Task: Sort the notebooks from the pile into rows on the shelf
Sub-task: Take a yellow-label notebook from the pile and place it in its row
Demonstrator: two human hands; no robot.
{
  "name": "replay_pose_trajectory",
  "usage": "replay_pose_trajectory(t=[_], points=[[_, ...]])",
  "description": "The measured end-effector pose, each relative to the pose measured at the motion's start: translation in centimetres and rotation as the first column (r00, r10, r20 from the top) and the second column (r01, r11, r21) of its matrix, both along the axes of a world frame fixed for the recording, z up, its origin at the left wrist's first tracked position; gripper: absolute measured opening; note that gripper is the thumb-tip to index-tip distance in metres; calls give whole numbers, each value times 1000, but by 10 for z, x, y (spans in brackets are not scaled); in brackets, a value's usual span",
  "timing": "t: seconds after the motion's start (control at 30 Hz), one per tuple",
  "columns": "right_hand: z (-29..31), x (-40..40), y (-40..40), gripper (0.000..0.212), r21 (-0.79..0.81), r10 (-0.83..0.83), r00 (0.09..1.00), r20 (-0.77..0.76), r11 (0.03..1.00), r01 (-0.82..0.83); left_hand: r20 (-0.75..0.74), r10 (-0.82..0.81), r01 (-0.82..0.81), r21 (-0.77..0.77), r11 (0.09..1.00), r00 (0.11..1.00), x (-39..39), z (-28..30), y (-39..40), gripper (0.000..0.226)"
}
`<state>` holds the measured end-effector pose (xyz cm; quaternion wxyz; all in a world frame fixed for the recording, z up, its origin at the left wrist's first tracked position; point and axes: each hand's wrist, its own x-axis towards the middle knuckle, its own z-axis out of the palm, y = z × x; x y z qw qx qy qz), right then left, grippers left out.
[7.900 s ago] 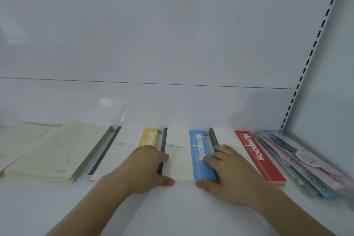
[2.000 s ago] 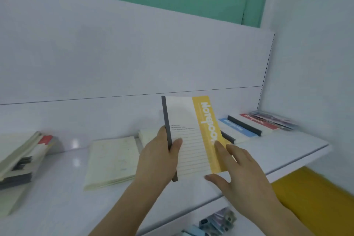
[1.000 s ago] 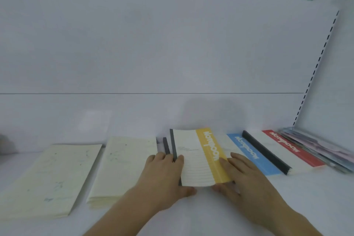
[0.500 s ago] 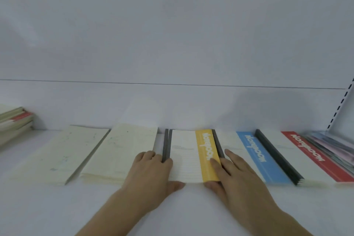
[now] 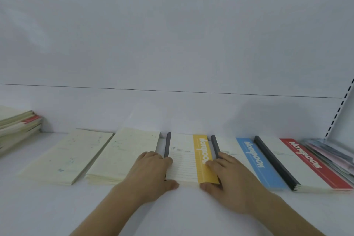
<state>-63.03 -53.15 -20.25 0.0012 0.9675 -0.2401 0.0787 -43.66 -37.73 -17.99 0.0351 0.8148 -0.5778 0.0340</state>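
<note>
My left hand [image 5: 151, 170] lay on the left edge of the white notebook with a yellow stripe and a dark grey spine [image 5: 188, 159]. Its fingers were straight and close together on the cover near the spine, and the thumb was pressed against the front edge of the notebook. My right hand [image 5: 228, 180] lay on the right edge of the same notebook, with the fingers flat over the yellow stripe and the thumb also at the front edge. So both hands were spread flat and pressed on the notebook from the two sides; neither of them pinched it.

This notebook lay flat on the white metal shelf [image 5: 182, 216], on top of another one of the same kind, near the back wall. Just beside it to the right was the white notebook with a blue stripe [image 5: 254, 161], and then the stack of white notebooks with a red stripe [image 5: 306, 166]. After them, at the right end, were some pale pink and grey thin booklets [image 5: 333, 155]. To the left of my hands were two stacks of cream plain notebooks [image 5: 122, 155], side by side. Far to the left, well apart, stood the unsorted pile of notebooks [image 5: 17, 126], partly outside the view.
</note>
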Motion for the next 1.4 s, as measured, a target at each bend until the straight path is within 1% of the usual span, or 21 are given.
replay_pose_trajectory(t=[0.07, 0.23, 0.3, 0.4, 0.47, 0.53, 0.67, 0.73, 0.8, 0.9, 1.07, 1.23, 1.33, 1.4], points=[[2, -1, -2, 80, 19, 2, 999, -38, 1000, -2, -1, 2, -2, 13, 1000, 1000, 1, 1, 0, 56], [9, 1, -8, 77, 51, 32, 997, -74, 998, -28, -23, 4, -3, 47, 999, 1000, -2, 6, -1, 45], [9, 2, -10, 82, 73, 35, 995, -91, 997, -28, -18, 10, -9, 57, 998, 1000, -4, 6, 0, 40], [7, 2, -10, 95, 58, 44, 996, -76, 998, -40, 15, 25, -26, 67, 997, 1000, -7, 3, 1, 35], [7, 1, -9, 95, 26, 45, 997, -57, 999, -44, 39, 34, -36, 55, 998, 999, -9, 1, 2, 36], [8, -2, -8, 92, -18, 44, 999, -10, 999, -44, 63, 45, -46, 5, 999, 997, -11, 1, 4, 47], [15, 3, 4, 81, -102, 38, 970, 242, 995, -14, -1, 14, -14, -187, 982, 1000, -15, 5, 9, 63], [18, 12, 17, 77, -107, 30, 961, 275, 994, 0, -1, 21, -21, -244, 970, 1000, -14, 7, 16, 63], [18, 22, 32, 75, -125, 51, 967, 250, 992, -20, -5, 54, -53, -289, 956, 999, -10, 8, 27, 61], [21, 39, 61, 73, -137, 103, 971, 216, 988, -75, -10, 99, -96, -348, 933, 995, 0, 7, 51, 57], [35, 84, 120, 76, -111, 189, 954, 234, 980, -166, -20, 177, -165, -479, 862, 984, 31, 20, 111, 47], [54, 140, 191, 77, -175, 227, 939, 260, 967, -185, -6, 267, -233, -512, 827, 964, 82, 32, 192, 41], [56, 183, 238, 85, -103, 253, 929, 271, 967, -234, -15, 316, -279, -510, 814, 949, 120, 39, 246, 38], [57, 206, 266, 85, -99, 266, 919, 290, 964, -247, -7, 346, -300, -518, 801, 938, 142, 43, 276, 37]])
